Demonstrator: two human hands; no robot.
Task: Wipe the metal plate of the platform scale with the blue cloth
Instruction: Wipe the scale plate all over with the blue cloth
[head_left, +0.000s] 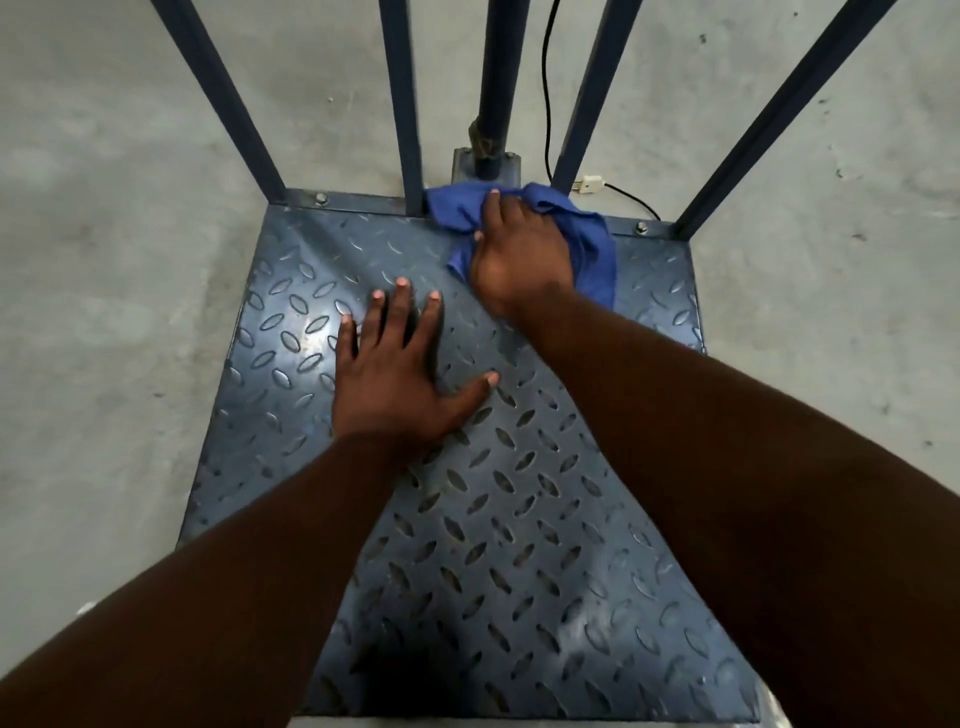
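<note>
The platform scale's metal plate (519, 519) is a dark blue-grey tread plate that fills the middle of the head view. A crumpled blue cloth (592, 244) lies at the plate's far edge, near the centre post. My right hand (519, 254) presses down on the cloth, fingers reaching over it toward the back rail; whether they curl round the fabric is hard to tell. My left hand (400, 374) lies flat on the bare plate with its fingers spread, just left of and nearer than the cloth.
Blue upright bars (400, 104) and a round centre post (496, 83) rise from the plate's far edge. A black cable with a white plug (589, 184) lies on the grey concrete floor (104, 260) behind the scale.
</note>
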